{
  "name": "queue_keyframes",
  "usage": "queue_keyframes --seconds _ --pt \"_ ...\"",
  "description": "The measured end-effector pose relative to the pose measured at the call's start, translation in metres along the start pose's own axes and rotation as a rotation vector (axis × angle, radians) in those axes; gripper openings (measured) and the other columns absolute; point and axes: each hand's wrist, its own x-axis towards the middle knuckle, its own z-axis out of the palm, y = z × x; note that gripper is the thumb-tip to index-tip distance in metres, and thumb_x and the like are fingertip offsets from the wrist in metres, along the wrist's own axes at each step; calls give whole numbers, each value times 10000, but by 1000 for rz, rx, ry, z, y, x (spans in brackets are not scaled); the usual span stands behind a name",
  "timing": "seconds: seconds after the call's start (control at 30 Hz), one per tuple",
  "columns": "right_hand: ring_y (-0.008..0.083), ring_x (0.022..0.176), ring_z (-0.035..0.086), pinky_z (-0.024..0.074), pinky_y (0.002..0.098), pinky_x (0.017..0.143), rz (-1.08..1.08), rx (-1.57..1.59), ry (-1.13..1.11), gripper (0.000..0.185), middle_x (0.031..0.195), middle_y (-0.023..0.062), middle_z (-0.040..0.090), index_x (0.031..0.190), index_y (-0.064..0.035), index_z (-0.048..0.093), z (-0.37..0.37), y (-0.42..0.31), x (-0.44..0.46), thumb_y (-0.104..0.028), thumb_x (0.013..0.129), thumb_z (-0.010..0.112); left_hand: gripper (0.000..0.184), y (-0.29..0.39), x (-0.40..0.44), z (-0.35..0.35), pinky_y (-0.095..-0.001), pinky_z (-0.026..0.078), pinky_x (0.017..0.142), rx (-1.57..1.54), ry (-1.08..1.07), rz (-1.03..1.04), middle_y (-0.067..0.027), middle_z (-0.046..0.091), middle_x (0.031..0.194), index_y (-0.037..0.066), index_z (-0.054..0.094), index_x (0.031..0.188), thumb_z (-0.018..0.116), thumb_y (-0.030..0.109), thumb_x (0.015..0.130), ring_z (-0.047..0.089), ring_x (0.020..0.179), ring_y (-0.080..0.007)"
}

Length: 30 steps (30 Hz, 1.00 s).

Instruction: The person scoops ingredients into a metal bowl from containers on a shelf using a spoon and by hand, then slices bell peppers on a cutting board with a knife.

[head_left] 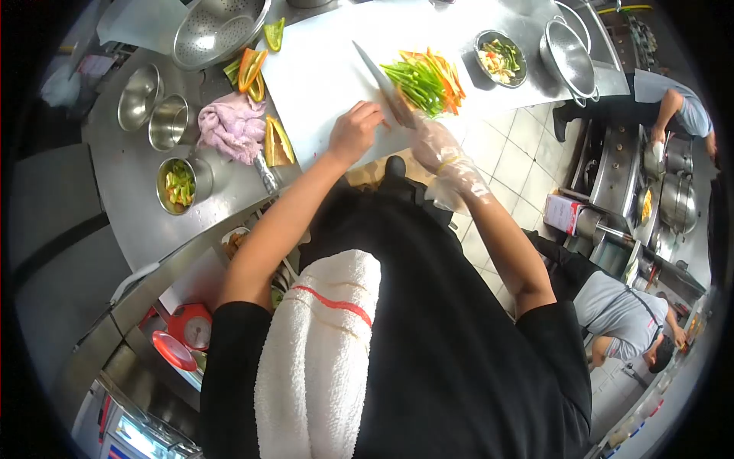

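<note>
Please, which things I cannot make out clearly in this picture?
All in the head view:
- The handle of the knife: covered by the gloved right hand.
- Whether the left hand pinches anything: its curled fingers hide this.
- The far rim of the large colander: cut off by the top edge.
- The print on the white and red box: too small and blurred.

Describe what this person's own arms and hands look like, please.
Both arms come out of plain black short sleeves ending near the elbows, forearms uncovered. The right hand wears a loose, clear plastic glove, with what looks like a yellowish band around the wrist. The left hand has no glove.
</note>
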Motion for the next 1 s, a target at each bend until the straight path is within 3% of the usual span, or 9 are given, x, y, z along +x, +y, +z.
queue_keyframes --seconds 0.13,0.23,0.33,0.5,0.7,0.8,0.83,0.9,1.0 --pt "429 894 604 464 510 774 46 -72 95 205 884 277 625 1024 0 515 -22 9 -10 -95 850 463 164 9 31 28 -374 524 653 24 -5 -48 -76 639 870 28 645 846 534 -23 736 619 865 -272" --pt "411 778 619 488 488 693 -96 -21 313 120 772 240 625 918 3 507 -27 17 -22 -78 833 484 157 39 34 11 -363 529 769 -172 170 -236 -115 662 911 11 657 897 604 -19 753 637 901 -285" --pt "389 701 623 498 454 635 -204 -20 421 108 713 223 617 893 10 509 -16 35 -18 -75 826 499 188 68 48 -27 -385 511 855 -95 140 5 -128 661 972 -5 654 925 640 -21 738 627 969 -295" --pt "386 715 620 485 464 637 -242 109 411 113 719 215 615 882 5 526 -23 34 -16 -51 785 539 326 71 75 -26 -474 338 1049 -9 -273 23 -137 642 1077 23 615 1050 650 248 817 558 1117 -297" --pt "397 751 616 482 472 659 -310 69 249 170 745 220 612 935 9 525 -23 42 -12 -63 782 541 306 60 102 -8 -484 325 1052 288 -603 -39 -118 650 1067 51 647 974 588 326 854 557 1114 -285" --pt "431 781 612 480 503 699 -193 194 47 236 809 261 618 1034 -35 544 -39 29 -16 -44 800 510 272 50 117 -23 -493 316 1057 226 -461 -117 -113 650 1072 88 678 943 568 323 864 557 1110 -269" --pt "434 775 609 476 502 696 -256 243 26 225 789 265 613 1032 -16 540 -35 34 -14 -61 813 515 194 37 119 -35 -454 385 1002 272 -355 -108 -100 664 1049 100 696 908 585 249 853 588 1053 -272" --pt "428 767 611 479 495 690 -252 246 -42 220 783 263 613 1028 -5 535 -27 38 -11 -72 818 520 151 4 128 -55 -372 507 769 175 74 -477 -131 683 925 64 694 915 613 96 792 644 863 -317" --pt "393 703 627 493 462 655 -250 242 -185 235 765 257 612 1028 23 519 -12 52 -5 -107 833 534 205 -58 137 -99 -407 502 795 563 -11 -751 -194 662 981 28 691 926 661 172 783 643 901 -336"
